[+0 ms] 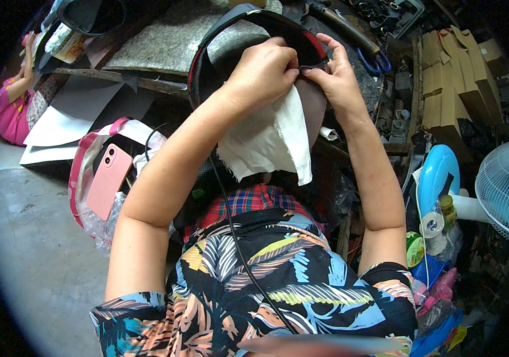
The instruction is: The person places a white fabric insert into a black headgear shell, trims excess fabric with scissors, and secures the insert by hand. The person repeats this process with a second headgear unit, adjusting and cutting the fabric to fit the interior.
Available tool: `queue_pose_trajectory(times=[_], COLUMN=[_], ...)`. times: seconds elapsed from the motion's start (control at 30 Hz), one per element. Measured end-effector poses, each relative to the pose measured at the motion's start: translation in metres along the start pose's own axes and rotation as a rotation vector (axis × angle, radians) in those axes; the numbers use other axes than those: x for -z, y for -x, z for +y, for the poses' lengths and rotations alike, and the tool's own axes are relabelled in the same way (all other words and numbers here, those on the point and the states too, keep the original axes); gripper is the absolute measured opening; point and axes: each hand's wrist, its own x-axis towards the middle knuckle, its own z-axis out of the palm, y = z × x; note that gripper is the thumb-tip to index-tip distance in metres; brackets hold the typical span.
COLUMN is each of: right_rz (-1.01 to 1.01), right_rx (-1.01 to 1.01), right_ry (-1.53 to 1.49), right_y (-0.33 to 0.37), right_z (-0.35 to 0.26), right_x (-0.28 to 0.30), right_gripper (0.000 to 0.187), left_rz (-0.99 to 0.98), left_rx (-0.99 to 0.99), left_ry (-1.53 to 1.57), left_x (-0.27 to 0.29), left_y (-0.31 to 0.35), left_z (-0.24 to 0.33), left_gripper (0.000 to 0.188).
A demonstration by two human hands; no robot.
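Observation:
A curved black piece with red edging [208,41], like part of a bag, stands in front of me at the table's near edge. A brown panel [315,110] hangs from its right side. White cloth with a frayed edge [260,140] drops below it over my lap. My left hand [263,68] is closed, its thumb and finger pinching the piece's edge near the right side. Close beside it, my right hand [336,74] pinches the same edge between thumb and forefinger, other fingers raised. What exactly lies between the fingertips is too small to tell.
A worktable with a grey speckled top [162,41] lies beyond. On the left are a pink phone [110,178] on a bag, white sheets [70,116] and a person in pink [13,113]. To the right stand cardboard pieces [454,83], a fan [501,184] and a blue ring [436,172].

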Motion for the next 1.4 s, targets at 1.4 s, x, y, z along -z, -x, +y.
queue_pose_trajectory(times=[1.4], right_rz=[0.036], right_rx=[0.098], right_ry=[0.172], right_y=[-0.001], right_z=[0.001], right_x=[-0.001], right_gripper=[0.072], left_rz=[0.177], left_rx=[-0.122], left_ry=[-0.053], left_x=[-0.017], left_y=[-0.01], left_z=[-0.007], left_gripper=[0.018])
